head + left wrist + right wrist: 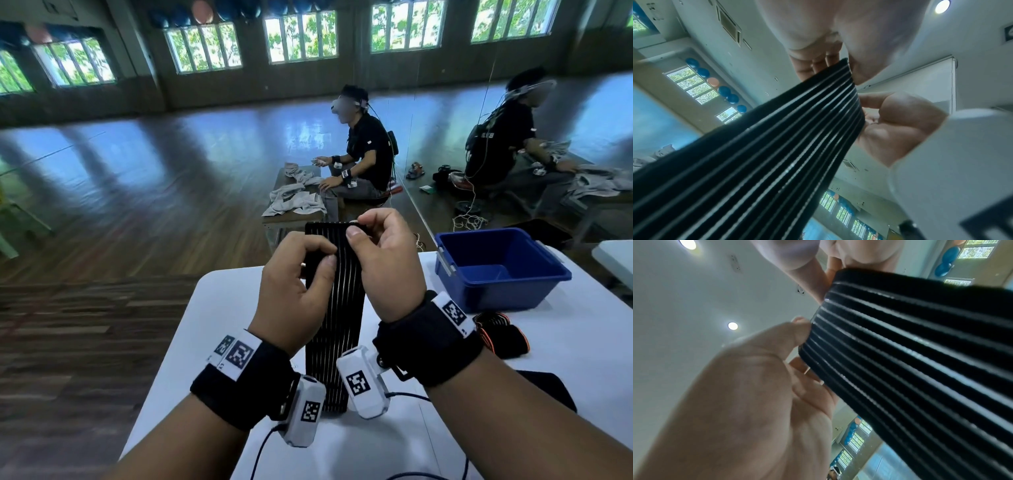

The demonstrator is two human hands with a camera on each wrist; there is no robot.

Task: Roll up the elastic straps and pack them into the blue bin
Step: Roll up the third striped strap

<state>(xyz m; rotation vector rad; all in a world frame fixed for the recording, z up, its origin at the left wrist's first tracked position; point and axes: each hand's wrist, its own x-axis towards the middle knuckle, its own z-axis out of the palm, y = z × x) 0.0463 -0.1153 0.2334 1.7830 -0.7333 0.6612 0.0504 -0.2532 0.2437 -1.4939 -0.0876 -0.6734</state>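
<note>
Wide hall with wood floor, windows along the far wall, mirrors to the right; white bench in front. Blue bin on the bench at far right, nothing seen inside it. Just beside its near wall, a black strap with orange edging, bunched loosely, lying on the bench. Further back, another person seated at a low table with grey cloths.

Black strap with thin pale stripes, raised upright between both hands, its lower end down near the bench by the wrists. Top end gripped: left hand pinching the left edge, thumb in front and fingers behind; right hand pinching the upper right part, thumb pressed on the front, fingers curled over the top edge. Both hands closed narrowly on the strap, wrists bent back, palms facing each other. Same grip seen from below in the wrist views: strap running up to the fingers; strap with the thumb against its end.

Step in hand, by the look of it: start of the roll, no turn made yet. Next move likely calls for folding the top edge over tightly, then winding downward with even tension, edges kept aligned so the roll does not cone. Springy elastic, apt to unwind if released. Packing not yet begun.
</note>
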